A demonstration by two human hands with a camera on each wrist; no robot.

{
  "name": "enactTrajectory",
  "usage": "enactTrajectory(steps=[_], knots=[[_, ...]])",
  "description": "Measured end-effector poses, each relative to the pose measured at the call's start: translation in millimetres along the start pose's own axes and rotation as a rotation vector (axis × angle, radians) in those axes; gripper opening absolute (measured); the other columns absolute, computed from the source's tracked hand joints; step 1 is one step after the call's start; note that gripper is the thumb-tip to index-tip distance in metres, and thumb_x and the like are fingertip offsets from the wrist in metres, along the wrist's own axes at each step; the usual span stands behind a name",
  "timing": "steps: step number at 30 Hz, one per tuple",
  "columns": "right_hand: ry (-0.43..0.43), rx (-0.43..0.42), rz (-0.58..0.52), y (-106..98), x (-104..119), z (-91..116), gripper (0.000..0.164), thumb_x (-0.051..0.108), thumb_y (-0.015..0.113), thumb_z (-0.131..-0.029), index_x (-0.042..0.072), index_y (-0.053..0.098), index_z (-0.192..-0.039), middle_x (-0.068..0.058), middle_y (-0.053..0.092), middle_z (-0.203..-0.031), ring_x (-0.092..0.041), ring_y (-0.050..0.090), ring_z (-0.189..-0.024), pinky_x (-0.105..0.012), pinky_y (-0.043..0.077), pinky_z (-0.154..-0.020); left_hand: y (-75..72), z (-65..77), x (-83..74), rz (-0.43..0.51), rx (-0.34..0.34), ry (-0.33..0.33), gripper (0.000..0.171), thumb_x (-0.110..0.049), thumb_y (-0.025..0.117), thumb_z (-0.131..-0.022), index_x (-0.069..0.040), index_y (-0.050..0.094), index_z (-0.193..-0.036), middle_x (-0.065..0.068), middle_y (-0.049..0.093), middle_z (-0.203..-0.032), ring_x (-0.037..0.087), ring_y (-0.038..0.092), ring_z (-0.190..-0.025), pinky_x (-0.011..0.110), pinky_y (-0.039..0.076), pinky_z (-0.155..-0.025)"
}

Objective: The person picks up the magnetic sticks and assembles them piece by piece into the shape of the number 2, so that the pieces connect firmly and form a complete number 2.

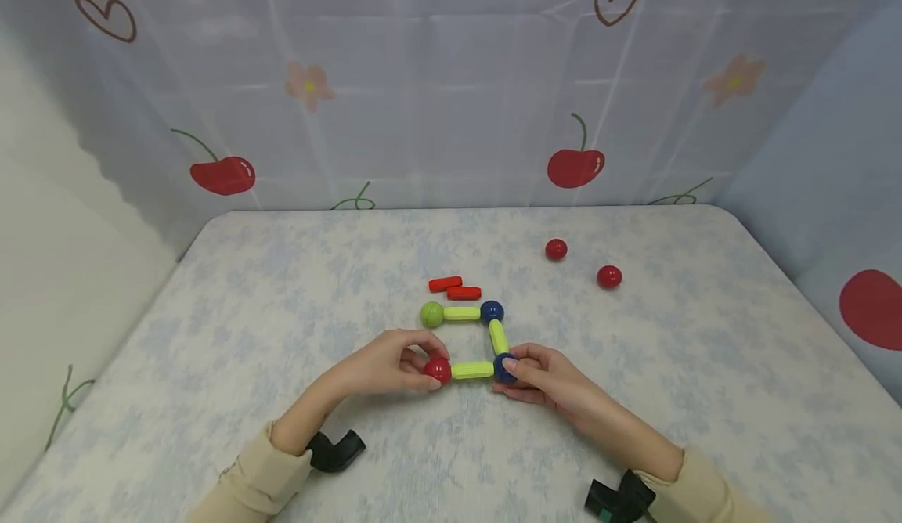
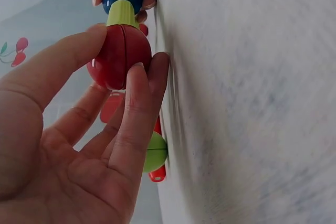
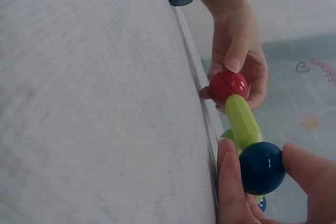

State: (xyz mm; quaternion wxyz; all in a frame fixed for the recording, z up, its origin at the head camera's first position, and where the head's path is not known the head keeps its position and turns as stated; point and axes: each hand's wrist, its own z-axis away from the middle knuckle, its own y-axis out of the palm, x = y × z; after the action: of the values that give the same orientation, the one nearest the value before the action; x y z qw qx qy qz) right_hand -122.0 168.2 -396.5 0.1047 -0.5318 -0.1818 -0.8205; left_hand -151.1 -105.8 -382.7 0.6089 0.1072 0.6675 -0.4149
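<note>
My left hand holds a red ball between thumb and fingers. A ridged yellow-green rod joins that ball to a dark blue ball, which my right hand pinches. From the blue ball a second yellow-green rod runs back to another blue ball. There a third rod leads left to a light green ball. Together they make a three-sided shape, open on the left between the red and green balls.
Two short red rods lie side by side just behind the green ball. Two loose red balls rest farther back on the right of the pale blue-white patterned table. A printed curtain hangs along the table's back edge.
</note>
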Motion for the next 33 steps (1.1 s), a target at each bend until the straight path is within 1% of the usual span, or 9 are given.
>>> enactTrajectory(steps=[5, 8, 17, 21, 23, 26, 29, 31, 33], knots=[[-0.008, 0.004, 0.011, 0.1, 1.0, -0.1, 0.047, 0.021, 0.057, -0.095, -0.013, 0.038, -0.121, -0.021, 0.053, -0.108, -0.029, 0.062, -0.1, -0.035, 0.048, -0.084, -1.5, 0.0, -0.9, 0.004, 0.006, -0.008, 0.029, -0.011, 0.074, -0.081, -0.007, 0.065, -0.108, 0.002, 0.06, -0.103, 0.015, 0.063, -0.083, 0.028, 0.052, -0.073], [-0.028, -0.011, 0.067, 2.4, 0.7, 1.3, 0.047, 0.023, 0.058, -0.095, -0.012, 0.04, -0.121, -0.018, 0.056, -0.104, -0.027, 0.064, -0.093, -0.034, 0.05, -0.081, -2.2, 0.6, -0.8, -0.015, -0.001, 0.003, 0.03, -0.013, 0.074, -0.082, -0.006, 0.066, -0.11, 0.002, 0.062, -0.104, 0.016, 0.062, -0.082, 0.029, 0.052, -0.072], [-0.159, -0.105, 0.335, 6.8, -1.7, 3.0, 0.04, 0.022, 0.061, -0.093, -0.007, 0.047, -0.116, -0.013, 0.056, -0.092, -0.024, 0.065, -0.072, -0.033, 0.054, -0.065, -2.1, 0.7, 3.0, -0.011, -0.017, 0.011, 0.03, -0.011, 0.074, -0.081, -0.004, 0.067, -0.11, 0.003, 0.063, -0.102, 0.018, 0.06, -0.081, 0.03, 0.051, -0.071], [-0.306, -0.2, 0.596, 7.4, -2.2, 4.1, 0.038, 0.017, 0.068, -0.088, 0.0, 0.051, -0.117, -0.008, 0.054, -0.09, -0.018, 0.06, -0.068, -0.028, 0.051, -0.058, -2.6, 0.1, 4.2, -0.011, -0.016, 0.018, 0.03, -0.011, 0.074, -0.082, -0.004, 0.067, -0.11, 0.003, 0.064, -0.1, 0.018, 0.06, -0.081, 0.029, 0.051, -0.071], [-0.42, -0.249, 0.748, 7.0, -2.6, 4.7, 0.037, 0.015, 0.072, -0.084, 0.004, 0.055, -0.116, -0.005, 0.054, -0.094, -0.016, 0.056, -0.072, -0.028, 0.049, -0.06, -2.7, -0.1, 4.6, -0.01, -0.014, 0.018, 0.03, -0.011, 0.074, -0.082, -0.003, 0.067, -0.11, 0.003, 0.064, -0.1, 0.018, 0.06, -0.081, 0.029, 0.051, -0.071], [-0.617, -0.289, 0.926, 6.8, -2.7, 3.9, 0.037, 0.013, 0.077, -0.079, 0.008, 0.061, -0.112, -0.003, 0.055, -0.104, -0.017, 0.051, -0.091, -0.034, 0.047, -0.073, -2.8, -0.7, 5.5, -0.006, -0.01, 0.012, 0.031, -0.012, 0.074, -0.082, -0.003, 0.067, -0.111, 0.003, 0.063, -0.101, 0.018, 0.06, -0.081, 0.029, 0.051, -0.072], [-0.748, -0.216, 1.003, 9.1, -2.6, 0.3, 0.034, 0.013, 0.077, -0.078, 0.008, 0.065, -0.11, -0.003, 0.057, -0.114, -0.024, 0.046, -0.112, -0.044, 0.041, -0.09, -2.9, -0.4, 5.4, -0.005, -0.01, 0.013, 0.031, -0.012, 0.073, -0.082, -0.003, 0.067, -0.111, 0.003, 0.064, -0.102, 0.017, 0.061, -0.082, 0.029, 0.051, -0.072], [-0.781, -0.124, 1.02, 12.0, -2.0, -2.4, 0.034, 0.015, 0.075, -0.081, 0.007, 0.065, -0.112, -0.002, 0.057, -0.117, -0.027, 0.042, -0.121, -0.047, 0.036, -0.096, -2.9, -0.2, 5.8, -0.007, -0.012, 0.017, 0.031, -0.012, 0.073, -0.083, -0.002, 0.067, -0.112, 0.003, 0.064, -0.103, 0.017, 0.061, -0.083, 0.028, 0.051, -0.073], [-0.775, -0.06, 1.019, 14.6, -1.3, -4.3, 0.033, 0.017, 0.073, -0.083, 0.007, 0.065, -0.114, -0.001, 0.058, -0.118, -0.028, 0.039, -0.125, -0.048, 0.034, -0.098, -2.9, -0.2, 6.2, -0.009, -0.012, 0.022, 0.031, -0.012, 0.073, -0.083, -0.002, 0.067, -0.112, 0.004, 0.064, -0.104, 0.017, 0.061, -0.083, 0.028, 0.051, -0.073]])
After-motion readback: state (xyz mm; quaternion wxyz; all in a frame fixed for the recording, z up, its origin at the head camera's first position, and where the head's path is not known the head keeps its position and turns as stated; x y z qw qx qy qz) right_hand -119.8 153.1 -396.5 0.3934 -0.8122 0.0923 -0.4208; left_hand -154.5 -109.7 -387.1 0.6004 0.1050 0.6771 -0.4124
